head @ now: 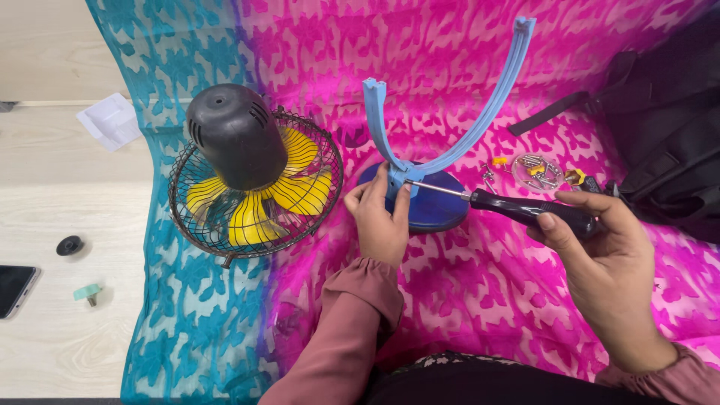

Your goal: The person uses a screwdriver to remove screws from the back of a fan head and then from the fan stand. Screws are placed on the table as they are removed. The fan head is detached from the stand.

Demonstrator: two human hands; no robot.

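A blue U-shaped fan bracket (480, 112) stands on a round dark-blue base (439, 210) on the pink cloth. My left hand (380, 217) grips the foot of the bracket where it meets the base. My right hand (607, 255) holds the black handle of a screwdriver (525, 210), whose metal shaft points left into the bracket's foot. To the left lies a fan head face down: black motor housing (236, 135), yellow blades and dark wire cage (255, 195).
A small clear dish of screws (536, 171) and loose screws lie right of the base. A black bag (667, 127) fills the right edge. On the pale floor at left are a white plastic piece (111, 120), a black knob (69, 244), a phone (15, 289).
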